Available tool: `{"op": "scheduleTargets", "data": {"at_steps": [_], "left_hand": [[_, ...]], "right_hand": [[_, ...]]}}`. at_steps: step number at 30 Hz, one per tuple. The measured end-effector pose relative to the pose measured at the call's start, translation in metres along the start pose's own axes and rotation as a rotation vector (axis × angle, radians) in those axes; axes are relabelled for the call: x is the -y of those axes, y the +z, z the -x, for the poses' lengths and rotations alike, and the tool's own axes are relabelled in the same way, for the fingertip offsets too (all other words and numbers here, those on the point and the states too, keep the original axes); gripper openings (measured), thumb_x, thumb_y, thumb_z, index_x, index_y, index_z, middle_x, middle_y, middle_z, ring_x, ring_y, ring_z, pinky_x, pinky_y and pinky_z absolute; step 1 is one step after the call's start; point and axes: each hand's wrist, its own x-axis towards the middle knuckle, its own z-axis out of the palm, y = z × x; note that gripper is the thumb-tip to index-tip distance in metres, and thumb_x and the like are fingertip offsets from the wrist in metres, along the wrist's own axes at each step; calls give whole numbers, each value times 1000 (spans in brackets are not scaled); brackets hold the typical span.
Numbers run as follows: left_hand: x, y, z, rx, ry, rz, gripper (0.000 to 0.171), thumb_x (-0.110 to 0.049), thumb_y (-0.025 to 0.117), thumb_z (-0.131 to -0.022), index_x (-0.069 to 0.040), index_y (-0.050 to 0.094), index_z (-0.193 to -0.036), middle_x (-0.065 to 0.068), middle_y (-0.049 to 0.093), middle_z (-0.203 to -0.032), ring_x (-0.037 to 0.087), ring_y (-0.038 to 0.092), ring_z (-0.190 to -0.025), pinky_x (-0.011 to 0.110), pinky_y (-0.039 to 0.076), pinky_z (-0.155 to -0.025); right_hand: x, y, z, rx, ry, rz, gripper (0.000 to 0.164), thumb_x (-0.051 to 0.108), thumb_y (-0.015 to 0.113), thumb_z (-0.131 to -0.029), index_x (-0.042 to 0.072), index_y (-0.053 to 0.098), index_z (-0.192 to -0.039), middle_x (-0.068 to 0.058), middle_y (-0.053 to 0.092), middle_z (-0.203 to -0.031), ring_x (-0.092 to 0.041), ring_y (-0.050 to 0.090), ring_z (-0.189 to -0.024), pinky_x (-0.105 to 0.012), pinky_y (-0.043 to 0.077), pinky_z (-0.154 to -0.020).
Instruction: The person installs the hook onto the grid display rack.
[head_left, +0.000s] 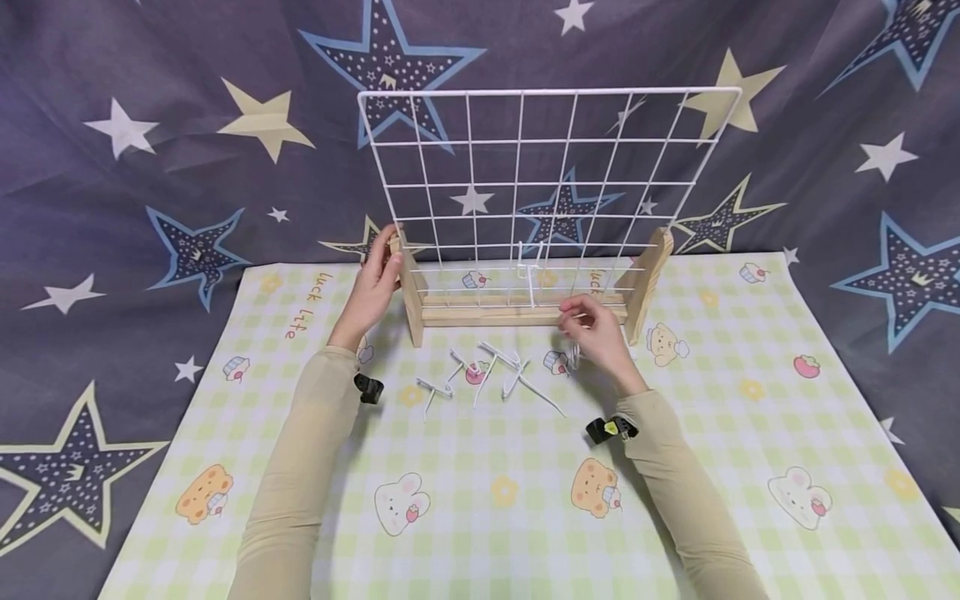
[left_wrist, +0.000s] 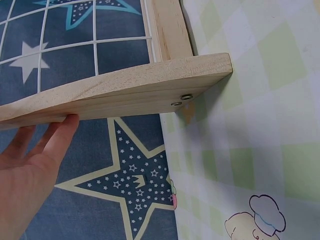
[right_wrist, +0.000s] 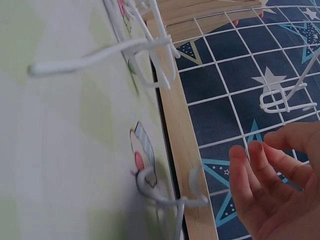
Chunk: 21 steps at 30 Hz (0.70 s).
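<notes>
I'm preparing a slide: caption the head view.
Left hand on a wooden upright, right hand by a white wire grid with one hook, more hooks lying on the tablecloth.

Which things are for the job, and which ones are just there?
For the job:
grid
stand, gripped by the left hand
hanging hook, on the grid
loose hooks, on the tablecloth

Just there:
tablecloth
curtain
wrist cameras
</notes>
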Motion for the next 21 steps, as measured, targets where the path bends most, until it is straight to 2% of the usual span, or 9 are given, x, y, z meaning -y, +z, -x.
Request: {"op": "scheduleTargets", "data": {"at_steps": [2, 5, 9, 12, 16, 21], "left_hand": [[0, 0, 0, -1, 1, -2, 47, -12, 36, -106, -6, 23, -151, 36, 43, -123, 49, 46, -117, 51, 46, -99], [0, 0, 0, -2, 2, -3, 47, -12, 36, -106, -6, 24, -151, 36, 43, -121, 48, 47, -116, 51, 46, -99], [0, 0, 1, -2, 0, 4, 47, -12, 36, -106, -6, 24, -151, 36, 43, -122, 49, 47, -116, 50, 47, -99], [-1, 0, 1, -3, 0, 1, 47, -12, 36, -106, -6, 24, -151, 36, 43, -123, 48, 46, -117, 51, 46, -99], [-1, 0, 1, -6, 2, -5, 47, -12, 36, -106, -6, 24, -151, 36, 43, -124, 47, 47, -118, 51, 46, -99], [0, 0, 0, -9, -3, 2, 47, -12, 36, -105, -6, 24, -151, 36, 43, -128, 45, 47, -118, 50, 47, -98]], "right_hand": [[2, -2, 2, 8, -17, 27, 22, -17, 52, -85, -19, 56, -106, -34, 60, -95, -46, 59, -83, -24, 57, -70], [-16, -6, -1, 12, -33, 57, 22, -14, 52, -86, -16, 57, -107, -31, 61, -95, -39, 60, -83, -16, 51, -70], [-40, -12, -4, 13, -43, 89, 19, -8, 57, -88, -10, 60, -107, -25, 63, -95, -32, 61, -82, -19, 51, -72], [-42, -15, -4, 26, -51, 117, 18, -5, 60, -89, -9, 61, -107, -23, 64, -95, -31, 61, -82, -22, 53, -74], [-42, -18, -3, 51, -58, 135, 16, -5, 60, -90, -10, 61, -106, -23, 64, -95, -33, 62, -83, -20, 52, -75], [-23, -21, 4, 92, -85, 134, 16, -11, 58, -89, -16, 59, -104, -29, 63, -94, -41, 60, -83, -19, 51, -74]]}}
